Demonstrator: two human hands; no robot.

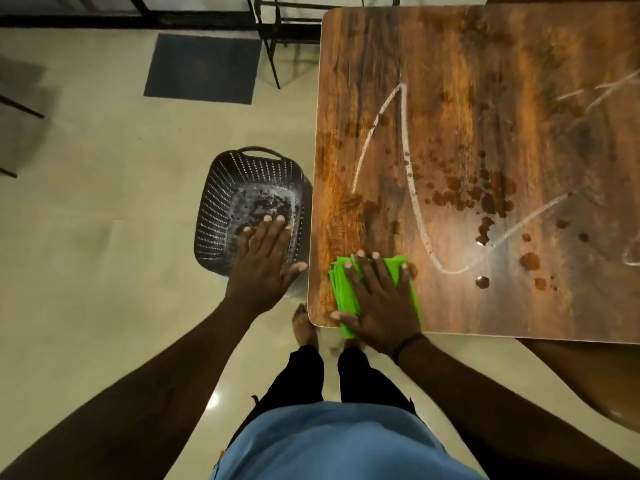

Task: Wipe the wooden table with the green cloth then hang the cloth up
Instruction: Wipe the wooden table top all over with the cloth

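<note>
1. At the near left corner of the wooden table (485, 98), the right hand (377, 303) pressed flat, fingers straight, on the folded green cloth (343, 292).
2. Left hand (263, 261) hovered with fingers spread, gripping nothing, above the dark basket (221, 202) on the floor left of the table.
3. Brown spots (485, 199) and white streaks (412, 188) lay on the tabletop, far right of the cloth.

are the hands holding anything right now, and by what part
Neither grips anything. The right hand presses flat on the folded green cloth; the left hand hovers open.
</note>
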